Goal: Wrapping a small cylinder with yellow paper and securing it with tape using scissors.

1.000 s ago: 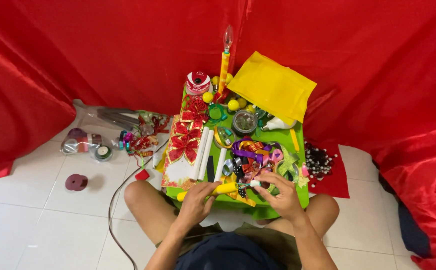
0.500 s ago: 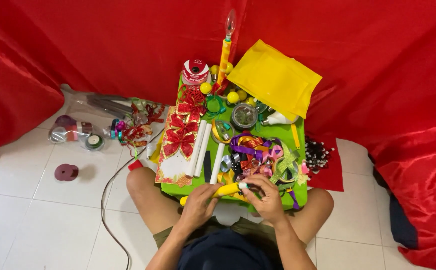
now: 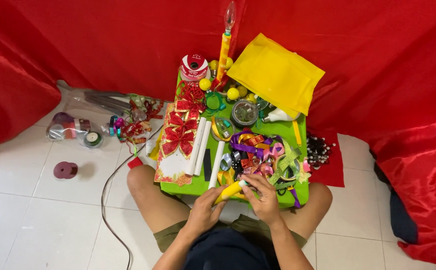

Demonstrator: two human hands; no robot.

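At the green table's (image 3: 188, 187) near edge, the left hand (image 3: 201, 214) grips a yellow tube (image 3: 229, 190), steadying it; the right hand (image 3: 264, 196) pinches its tip (ribbons (image 3: 258, 152) just beyond).

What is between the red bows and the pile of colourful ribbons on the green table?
In the head view, white tubes lie between the red bows and the ribbon pile on the green table.

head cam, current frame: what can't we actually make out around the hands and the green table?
- Yellow tube: its lower end is hidden inside the left hand.
- Its white tip: covered by the right hand; grip detail is too small to tell.
- Ribbon pile: single pieces tangle together.
- Round container: contents too small.
- Green table: its legs are hidden by the top.
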